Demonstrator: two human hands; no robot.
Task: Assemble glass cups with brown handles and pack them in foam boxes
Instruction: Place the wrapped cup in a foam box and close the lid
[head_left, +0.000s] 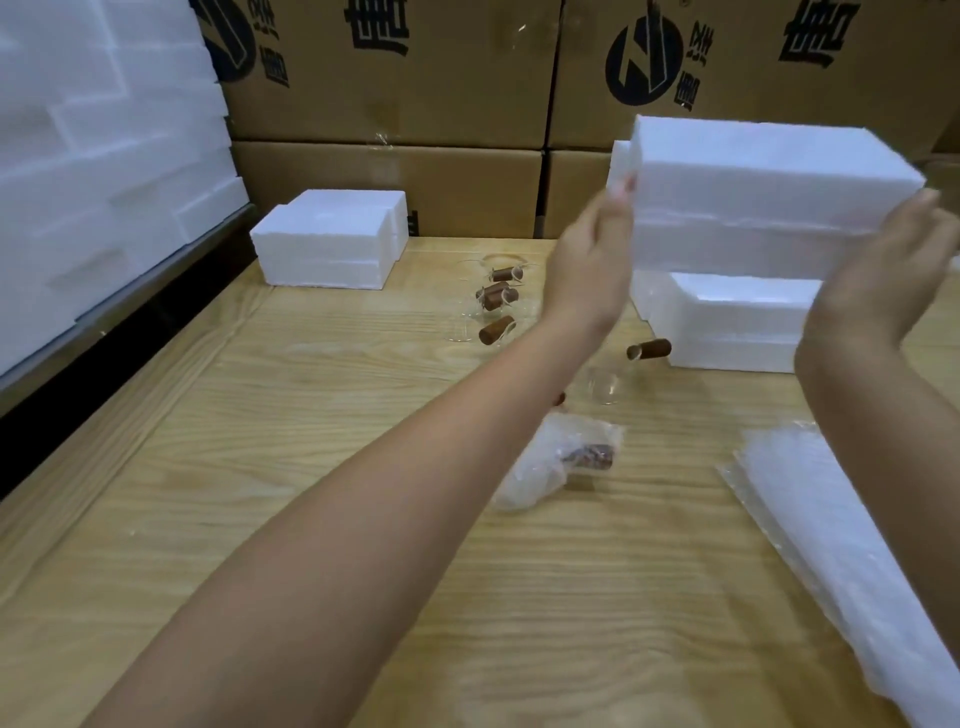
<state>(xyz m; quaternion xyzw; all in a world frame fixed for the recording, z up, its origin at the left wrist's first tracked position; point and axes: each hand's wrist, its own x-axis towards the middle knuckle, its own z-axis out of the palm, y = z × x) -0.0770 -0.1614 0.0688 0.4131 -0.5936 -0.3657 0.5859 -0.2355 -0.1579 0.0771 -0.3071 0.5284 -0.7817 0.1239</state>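
Head view shows the left hand (592, 260) and right hand (883, 270) pressing straight fingers on both ends of a foam box (769, 192), probably to carry it level above the lower foam box (737, 322), while glass cups (496, 297) wait on the table (311, 467).

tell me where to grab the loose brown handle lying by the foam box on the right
Pinch the brown handle across its round middle, coming from above: it lies on its side, with the foam box crowding its right end.

A packing storeroom: stacked printed cartons (395, 104) and foam boxes (104, 156).
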